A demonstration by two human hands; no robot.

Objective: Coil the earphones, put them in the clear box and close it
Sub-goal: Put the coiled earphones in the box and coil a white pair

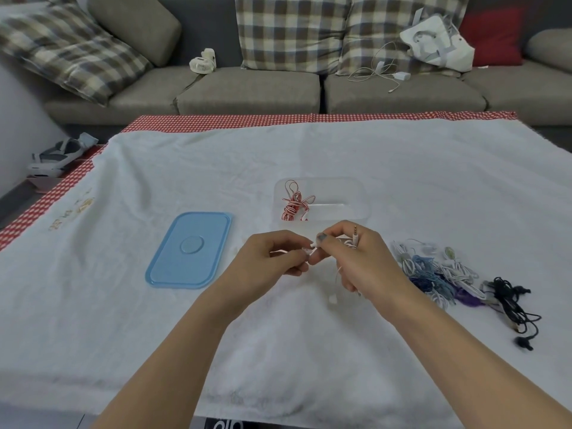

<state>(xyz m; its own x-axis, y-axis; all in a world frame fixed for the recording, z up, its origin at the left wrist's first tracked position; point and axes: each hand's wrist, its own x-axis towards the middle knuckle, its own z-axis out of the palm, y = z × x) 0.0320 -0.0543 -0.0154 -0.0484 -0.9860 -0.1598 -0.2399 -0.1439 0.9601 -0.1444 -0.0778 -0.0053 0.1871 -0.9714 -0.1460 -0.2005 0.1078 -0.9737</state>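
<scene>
Just in front of the clear box (356, 193), both my hands hold a white earphone cable (337, 270) above the towel. My left hand (269, 261) pinches one end of it. My right hand (356, 258) grips the rest, with the gold jack plug (355, 235) sticking up between its fingers and a loop hanging below. A coiled red-and-white earphone (294, 204) lies in the left part of the box. The blue lid (190, 250) lies flat to the left of my hands.
A pile of tangled earphones (439, 274), white, blue and purple, lies to the right of my hands, with a black set (510, 301) beside it. A white towel (278, 335) covers the table. Behind it is a sofa with checked cushions, a small fan (202, 60) and a charger cable (380, 72).
</scene>
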